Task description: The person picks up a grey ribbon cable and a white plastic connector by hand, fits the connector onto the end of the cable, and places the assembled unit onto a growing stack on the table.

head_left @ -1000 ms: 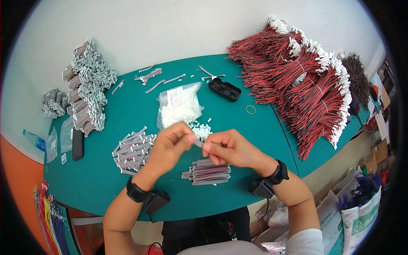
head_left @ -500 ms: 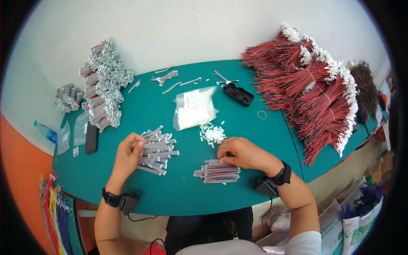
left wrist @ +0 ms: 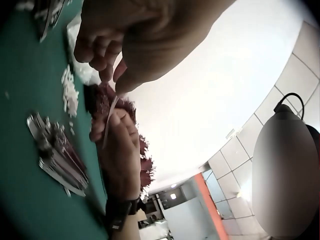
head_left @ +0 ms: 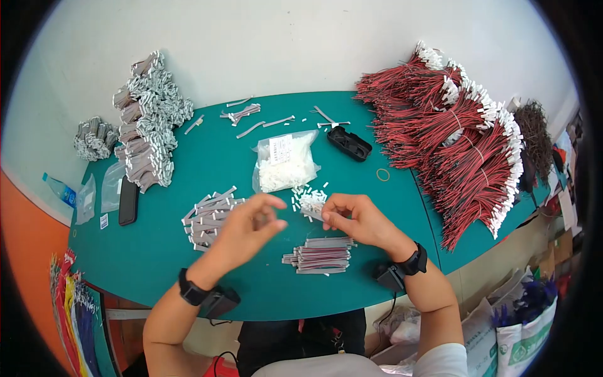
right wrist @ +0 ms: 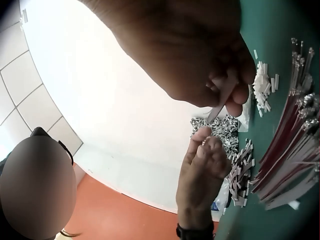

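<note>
My right hand pinches a flat grey ribbon cable near the small white plastic pieces. The strip's free end points toward my left hand, whose thumb and forefinger stand apart in the head view. Behind and beside the left hand is a loose pile of grey ribbon cables with white ends, partly hidden by it. Below the right hand, a neater stack of grey ribbon cables lies on the green table.
A clear bag of white pieces lies mid-table, with an open black case to its right. Large bundles of red and black wires fill the right side. Bundled grey cables and a black phone-like object sit left.
Both hands first met at a cable, then parted, the left to the loose pile and the right to the stack. Now they are close again, with a cable in the right hand.
</note>
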{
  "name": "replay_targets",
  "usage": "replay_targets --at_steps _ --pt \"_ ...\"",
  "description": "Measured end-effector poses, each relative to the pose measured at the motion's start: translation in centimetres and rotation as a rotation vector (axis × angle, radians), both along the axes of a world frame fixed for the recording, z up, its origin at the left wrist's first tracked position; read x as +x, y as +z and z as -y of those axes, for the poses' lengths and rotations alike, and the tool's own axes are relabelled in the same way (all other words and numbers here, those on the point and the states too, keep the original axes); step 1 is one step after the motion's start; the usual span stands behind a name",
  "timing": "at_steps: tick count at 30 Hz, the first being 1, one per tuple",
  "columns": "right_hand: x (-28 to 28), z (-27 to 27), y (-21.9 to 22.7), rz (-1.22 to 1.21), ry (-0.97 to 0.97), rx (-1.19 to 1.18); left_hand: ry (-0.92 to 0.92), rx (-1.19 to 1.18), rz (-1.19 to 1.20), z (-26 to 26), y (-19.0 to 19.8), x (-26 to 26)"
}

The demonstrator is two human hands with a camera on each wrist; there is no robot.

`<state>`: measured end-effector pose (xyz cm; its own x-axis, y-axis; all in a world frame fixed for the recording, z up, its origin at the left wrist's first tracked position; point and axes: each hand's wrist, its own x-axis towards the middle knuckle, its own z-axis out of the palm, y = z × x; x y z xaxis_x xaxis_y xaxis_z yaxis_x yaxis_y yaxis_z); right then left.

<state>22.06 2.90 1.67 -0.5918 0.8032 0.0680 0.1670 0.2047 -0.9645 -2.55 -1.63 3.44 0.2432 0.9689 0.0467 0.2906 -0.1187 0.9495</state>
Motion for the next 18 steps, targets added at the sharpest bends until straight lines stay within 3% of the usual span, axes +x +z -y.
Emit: replay_targets --at_steps 4,8,15,18 --pt "0.2 0.0 0.8 -0.114 0.002 -0.164 -0.108 0.021 0.225 -2.0 -1.4 3.6" --pt "0.4 0.1 1.2 -0.162 0.011 -0.214 -0.063 -0.217 0.417 -2.6 -1.0 4.8" --pt "0.3 0.0 1.6 -0.237 0.052 -0.513 -0.107 -0.171 0.486 -3.2 -1.8 4.8" --pt "0.3 -0.3 0.6 -0.222 0.155 -0.478 -0.117 -0.162 0.522 -3.2 -2.1 4.9"
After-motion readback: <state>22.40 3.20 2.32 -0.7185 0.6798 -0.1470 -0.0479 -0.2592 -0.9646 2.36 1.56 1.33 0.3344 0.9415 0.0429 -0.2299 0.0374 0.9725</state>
